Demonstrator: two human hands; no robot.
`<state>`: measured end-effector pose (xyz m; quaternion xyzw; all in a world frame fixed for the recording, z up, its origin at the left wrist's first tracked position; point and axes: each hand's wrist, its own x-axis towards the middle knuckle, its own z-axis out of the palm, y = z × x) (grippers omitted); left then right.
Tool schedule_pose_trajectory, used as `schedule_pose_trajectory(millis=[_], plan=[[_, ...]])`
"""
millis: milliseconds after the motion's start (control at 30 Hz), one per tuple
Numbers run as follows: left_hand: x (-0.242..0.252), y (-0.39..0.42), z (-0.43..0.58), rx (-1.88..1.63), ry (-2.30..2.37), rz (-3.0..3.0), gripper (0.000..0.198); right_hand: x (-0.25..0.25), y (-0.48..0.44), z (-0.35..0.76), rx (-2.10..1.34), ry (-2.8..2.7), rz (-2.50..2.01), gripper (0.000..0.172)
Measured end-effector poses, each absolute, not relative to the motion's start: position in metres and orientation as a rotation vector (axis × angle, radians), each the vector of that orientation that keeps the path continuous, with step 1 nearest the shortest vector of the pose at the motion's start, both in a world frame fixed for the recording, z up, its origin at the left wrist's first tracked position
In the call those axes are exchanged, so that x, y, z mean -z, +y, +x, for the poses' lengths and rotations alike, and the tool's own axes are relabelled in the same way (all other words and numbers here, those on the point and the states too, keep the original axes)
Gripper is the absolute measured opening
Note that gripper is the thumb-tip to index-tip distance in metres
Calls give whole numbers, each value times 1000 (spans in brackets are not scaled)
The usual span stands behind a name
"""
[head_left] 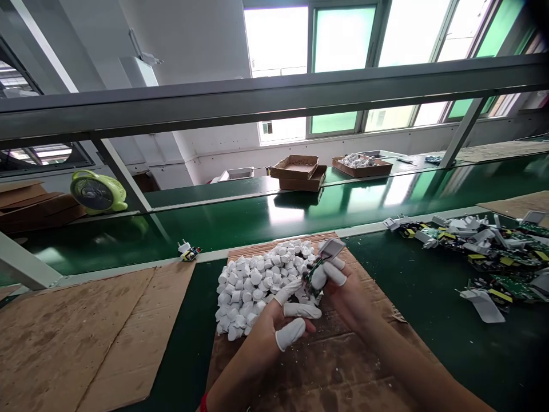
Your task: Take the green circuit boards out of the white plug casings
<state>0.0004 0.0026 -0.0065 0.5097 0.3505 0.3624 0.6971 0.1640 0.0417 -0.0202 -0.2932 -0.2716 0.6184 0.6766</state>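
Observation:
My right hand point(347, 292) and my left hand point(274, 326) meet over a small circuit board point(314, 276), which has a grey-white plug piece point(331, 249) at its far end. White finger cots cover several fingers of both hands. Just behind my left hand lies a heap of white plastic charger casings point(253, 286), on a brown cardboard sheet point(317, 366). To the right, a loose pile of circuit boards and white plug parts point(476, 252) lies beyond my reach. One small plug with a board point(189, 250) sits alone on the belt edge.
A second cardboard sheet point(86, 337) lies to the left on the green bench. Behind it runs a green conveyor belt point(266, 220). Two cardboard trays point(362, 166) stand farther back, one holding white parts. A grey metal rail point(274, 103) crosses overhead, and a green fan point(98, 191) stands left.

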Motion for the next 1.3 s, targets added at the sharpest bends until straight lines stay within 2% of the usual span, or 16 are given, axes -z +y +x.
schedule_pose_trajectory(millis=[100,200,500,633,767,867,1000,1167,1300], plan=[[6,3,-1,-814,766,1143,89,21,59,180,-1285,-366,-699,15],[5,4,-3,-807,746,1163,94,33,78,201,-1183,-223,-779,16],[4,7,-7,-784,707,1172,87,62,90,222,-904,-66,-917,10],[4,7,-5,-773,653,1171,88,44,79,207,-1072,-238,-855,16],[-4,2,-3,-757,686,1142,87,23,60,195,-1435,-632,-587,44],[-7,-1,-3,-741,714,1147,85,17,50,194,-1513,-859,-462,52],[-7,0,-2,-719,712,1151,81,22,52,198,-1457,-907,-529,47],[-5,1,-2,-716,712,1195,61,38,72,205,-1106,-735,-978,30],[-1,2,-2,-736,764,1208,55,55,90,215,-1008,-739,-1149,47]])
